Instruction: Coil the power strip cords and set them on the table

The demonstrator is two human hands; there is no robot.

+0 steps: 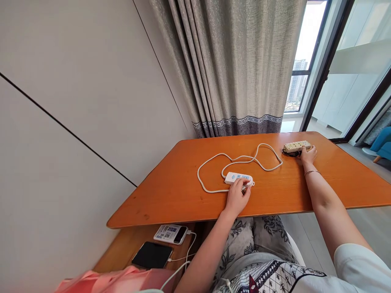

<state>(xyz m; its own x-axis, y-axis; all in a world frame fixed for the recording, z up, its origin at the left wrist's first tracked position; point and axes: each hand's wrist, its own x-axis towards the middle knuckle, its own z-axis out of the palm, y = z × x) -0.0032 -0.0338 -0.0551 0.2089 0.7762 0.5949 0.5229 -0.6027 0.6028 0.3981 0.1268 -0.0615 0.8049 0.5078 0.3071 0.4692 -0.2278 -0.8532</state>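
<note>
On the orange-brown wooden table [171, 183] lies a white power strip [233, 176] with blue markings and a long looped white cord [200, 179]. My left hand [238, 197] is closed at its near edge, around the plug [243, 189] at the cord's end; the fingers hide most of it. Farther right, my right hand [309, 154] grips the near right end of a cream power strip [295, 146]. A bundled black cord [291, 153] sits beside that strip, partly under it.
Below the table's left edge, a black phone [152, 255] and a white power bank [171, 234] with cables lie on a lower wooden surface. A pink bag [122, 280] is nearest me. Behind the table hang grey curtains [244, 61], with a wall at left.
</note>
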